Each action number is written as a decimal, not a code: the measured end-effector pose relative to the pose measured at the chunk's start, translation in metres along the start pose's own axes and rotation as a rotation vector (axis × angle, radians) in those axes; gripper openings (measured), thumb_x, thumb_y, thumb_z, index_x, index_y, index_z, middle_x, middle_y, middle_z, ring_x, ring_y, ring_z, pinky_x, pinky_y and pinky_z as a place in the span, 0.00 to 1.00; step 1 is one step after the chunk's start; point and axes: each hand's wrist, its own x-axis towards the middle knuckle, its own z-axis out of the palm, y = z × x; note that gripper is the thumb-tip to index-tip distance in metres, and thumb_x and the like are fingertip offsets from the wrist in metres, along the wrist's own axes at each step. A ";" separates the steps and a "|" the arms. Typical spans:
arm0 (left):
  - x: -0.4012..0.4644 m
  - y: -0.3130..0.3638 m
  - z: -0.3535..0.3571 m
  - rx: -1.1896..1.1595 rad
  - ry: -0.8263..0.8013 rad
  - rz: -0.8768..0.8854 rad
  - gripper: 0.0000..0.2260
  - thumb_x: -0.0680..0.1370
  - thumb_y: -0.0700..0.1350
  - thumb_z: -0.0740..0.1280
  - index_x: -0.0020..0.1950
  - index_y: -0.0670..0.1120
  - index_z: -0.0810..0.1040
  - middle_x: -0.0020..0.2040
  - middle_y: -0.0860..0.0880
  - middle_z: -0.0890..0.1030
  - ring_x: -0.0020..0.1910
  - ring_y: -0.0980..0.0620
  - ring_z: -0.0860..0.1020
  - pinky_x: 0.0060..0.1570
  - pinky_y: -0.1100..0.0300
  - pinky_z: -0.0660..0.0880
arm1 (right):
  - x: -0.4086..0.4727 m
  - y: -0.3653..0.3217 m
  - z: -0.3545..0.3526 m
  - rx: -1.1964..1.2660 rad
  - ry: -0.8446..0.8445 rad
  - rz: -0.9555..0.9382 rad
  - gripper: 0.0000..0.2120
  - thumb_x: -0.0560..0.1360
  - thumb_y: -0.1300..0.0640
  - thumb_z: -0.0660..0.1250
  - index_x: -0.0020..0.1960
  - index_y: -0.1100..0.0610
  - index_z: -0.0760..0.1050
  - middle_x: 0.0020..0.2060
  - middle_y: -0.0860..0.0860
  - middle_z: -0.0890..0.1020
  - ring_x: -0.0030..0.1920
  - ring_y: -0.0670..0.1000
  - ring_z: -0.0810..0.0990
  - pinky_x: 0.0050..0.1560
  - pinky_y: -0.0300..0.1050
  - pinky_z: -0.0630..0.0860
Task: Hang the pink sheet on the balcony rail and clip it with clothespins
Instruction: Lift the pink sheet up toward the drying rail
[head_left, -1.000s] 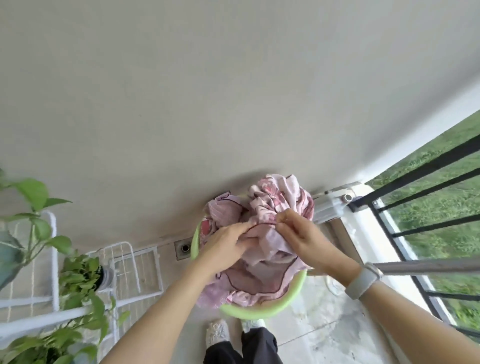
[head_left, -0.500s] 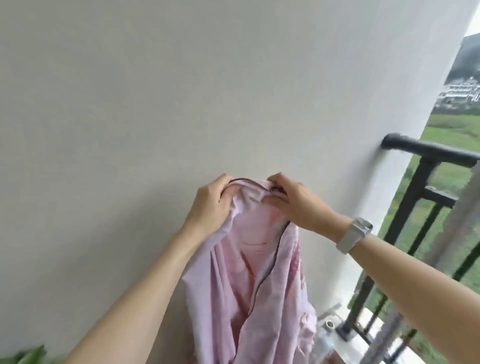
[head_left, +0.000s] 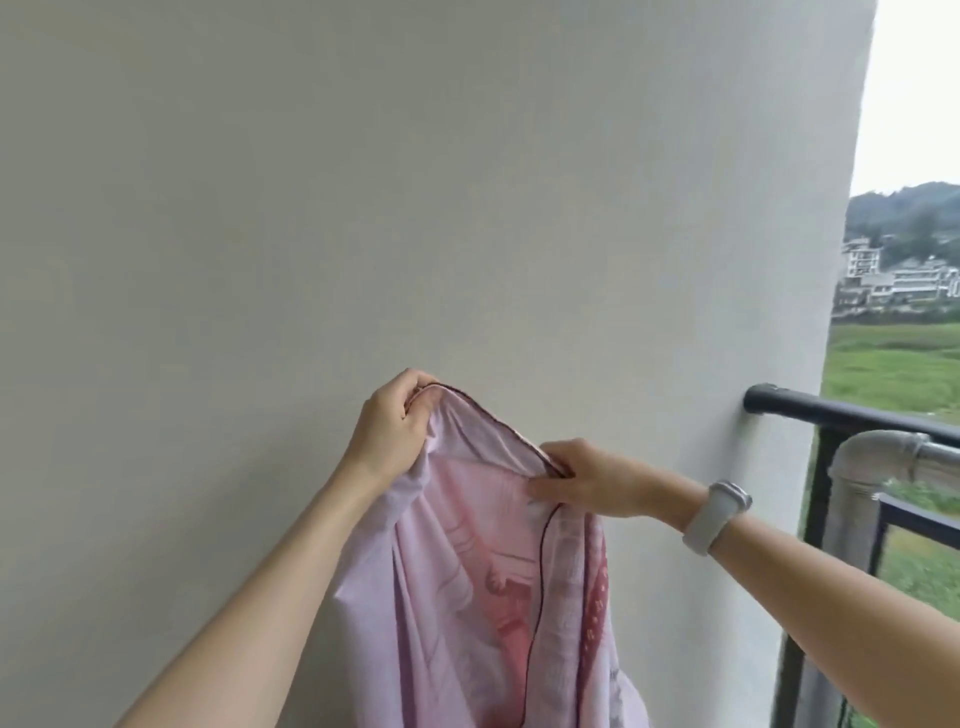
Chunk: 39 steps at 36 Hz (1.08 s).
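The pink sheet (head_left: 467, 597) is held up in front of the plain wall (head_left: 363, 182), off to the side of the black balcony rail (head_left: 852, 415) and clear of it. The left hand (head_left: 387, 428) has its grip closed on the dark-piped top edge, fingers curled over the fabric. The right hand (head_left: 587, 480) pinches the same edge nearer the rail, thumb beneath and fingers on top. Compared with half a second ago, the hands have drawn apart along the hem, the left now higher than the right, and a short span of edge is stretched between them. The rest of the sheet hangs bunched below. A pale watch (head_left: 714, 514) is on the right wrist. A grey pipe (head_left: 872, 457) stands just behind the rail.
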 end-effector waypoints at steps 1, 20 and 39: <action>0.000 0.000 0.000 -0.005 -0.024 -0.022 0.07 0.78 0.38 0.62 0.40 0.44 0.73 0.28 0.51 0.72 0.24 0.61 0.72 0.33 0.62 0.68 | -0.001 0.002 0.001 -0.041 -0.055 0.031 0.14 0.74 0.50 0.65 0.37 0.57 0.65 0.31 0.49 0.67 0.33 0.48 0.65 0.34 0.43 0.63; 0.093 0.076 -0.032 -0.243 -0.328 0.034 0.13 0.73 0.54 0.64 0.45 0.46 0.82 0.33 0.55 0.74 0.32 0.62 0.69 0.35 0.67 0.66 | 0.012 -0.054 -0.180 -0.095 0.315 0.014 0.10 0.73 0.58 0.67 0.36 0.60 0.72 0.19 0.52 0.71 0.20 0.49 0.68 0.24 0.38 0.64; 0.148 0.165 0.059 -0.002 0.120 0.326 0.09 0.78 0.49 0.62 0.41 0.46 0.75 0.30 0.53 0.77 0.37 0.45 0.77 0.40 0.55 0.72 | -0.051 -0.011 -0.252 0.084 0.681 0.016 0.06 0.77 0.64 0.61 0.43 0.58 0.74 0.41 0.59 0.80 0.34 0.58 0.83 0.41 0.57 0.80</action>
